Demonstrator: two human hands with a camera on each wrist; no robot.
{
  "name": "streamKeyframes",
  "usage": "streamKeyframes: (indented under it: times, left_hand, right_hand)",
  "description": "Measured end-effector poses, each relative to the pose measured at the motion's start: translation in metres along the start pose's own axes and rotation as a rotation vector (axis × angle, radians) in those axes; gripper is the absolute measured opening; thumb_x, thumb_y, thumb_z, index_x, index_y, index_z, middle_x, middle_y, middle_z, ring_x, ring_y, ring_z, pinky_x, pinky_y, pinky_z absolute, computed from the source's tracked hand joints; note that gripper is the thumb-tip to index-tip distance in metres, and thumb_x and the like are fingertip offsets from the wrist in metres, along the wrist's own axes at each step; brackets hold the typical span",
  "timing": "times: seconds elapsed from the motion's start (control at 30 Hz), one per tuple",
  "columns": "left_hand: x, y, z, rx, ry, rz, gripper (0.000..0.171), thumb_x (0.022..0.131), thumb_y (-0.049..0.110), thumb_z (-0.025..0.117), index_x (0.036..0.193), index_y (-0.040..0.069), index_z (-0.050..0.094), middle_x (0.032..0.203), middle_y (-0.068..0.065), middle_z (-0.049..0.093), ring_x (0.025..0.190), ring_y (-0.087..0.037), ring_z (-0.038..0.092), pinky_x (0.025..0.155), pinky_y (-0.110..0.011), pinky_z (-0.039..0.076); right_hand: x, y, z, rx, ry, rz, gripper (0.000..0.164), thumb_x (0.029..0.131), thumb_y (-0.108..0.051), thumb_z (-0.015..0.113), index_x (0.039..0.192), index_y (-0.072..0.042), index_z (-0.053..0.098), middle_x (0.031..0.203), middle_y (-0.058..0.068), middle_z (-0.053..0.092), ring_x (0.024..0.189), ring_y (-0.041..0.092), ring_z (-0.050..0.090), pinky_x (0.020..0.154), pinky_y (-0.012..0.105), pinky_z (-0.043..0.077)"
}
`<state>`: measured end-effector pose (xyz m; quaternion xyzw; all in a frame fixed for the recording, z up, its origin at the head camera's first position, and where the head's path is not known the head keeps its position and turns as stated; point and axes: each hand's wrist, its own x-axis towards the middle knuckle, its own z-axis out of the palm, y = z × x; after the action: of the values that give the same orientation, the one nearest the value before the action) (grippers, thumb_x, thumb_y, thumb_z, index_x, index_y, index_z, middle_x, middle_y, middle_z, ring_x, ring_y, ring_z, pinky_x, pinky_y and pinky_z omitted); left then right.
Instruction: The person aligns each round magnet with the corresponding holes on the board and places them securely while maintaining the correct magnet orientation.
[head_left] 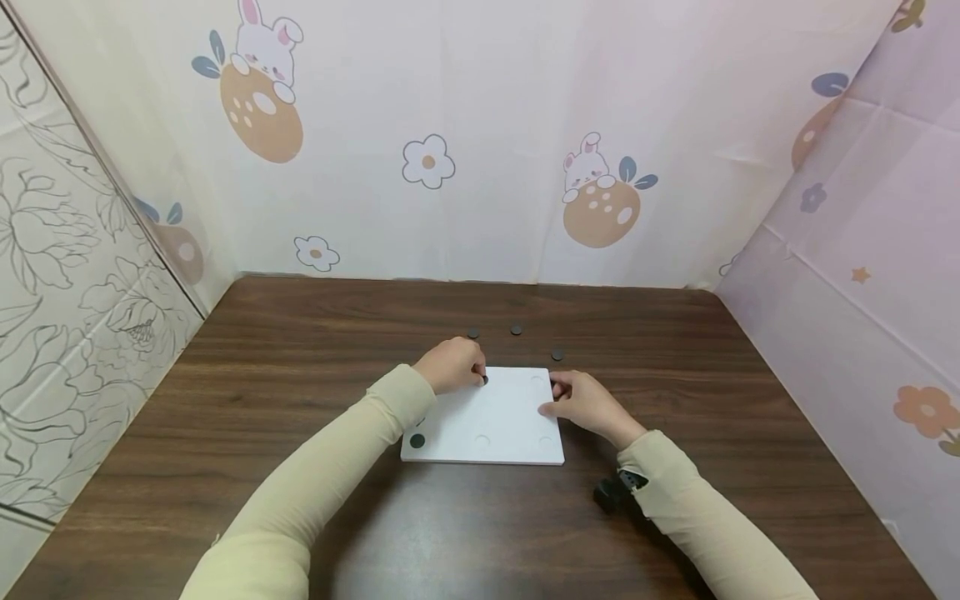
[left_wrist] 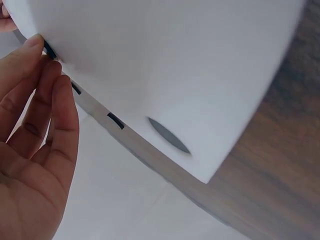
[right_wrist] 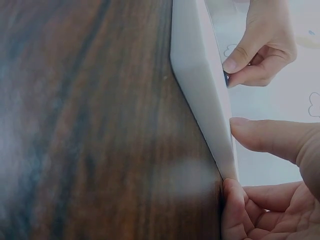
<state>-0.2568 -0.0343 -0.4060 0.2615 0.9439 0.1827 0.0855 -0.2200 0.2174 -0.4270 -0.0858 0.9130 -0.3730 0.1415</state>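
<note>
A white board (head_left: 495,417) with shallow round recesses lies flat on the table. My left hand (head_left: 454,367) is at the board's far edge, pinching a small black disc (left_wrist: 49,50) between thumb and fingertips, close over the surface. On the right, my right hand (head_left: 588,407) grips the board's side edge, its thumb on top and its fingers along the edge. One black disc (head_left: 417,440) sits in the front left recess. Another disc (left_wrist: 169,136) shows in the left wrist view near a board corner; in the head view the left arm covers that spot.
Behind the board, loose black discs lie on the brown wooden table (head_left: 337,325): one (head_left: 473,333) beyond the left hand, one (head_left: 516,331) in the middle, one (head_left: 557,355) to the right. A patterned curtain (head_left: 495,217) hangs along the table's far edge.
</note>
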Motion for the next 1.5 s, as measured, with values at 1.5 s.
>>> streamKeyframes:
  times: [1.5]
  left_hand:
    - [-0.004,0.006,-0.002,-0.026,-0.042,-0.001,0.006,0.088,0.011,0.071,0.093,0.011,0.076,0.097,-0.001,0.071,0.084,-0.012,0.061,0.078,-0.029,0.053]
  right_hand:
    - [-0.005,0.001,0.002,-0.003,0.014,-0.007,0.05,0.081,-0.013,0.079,0.126,-0.001,0.06,0.085,0.006,0.05,0.071,0.017,0.047,0.06,0.028,0.039]
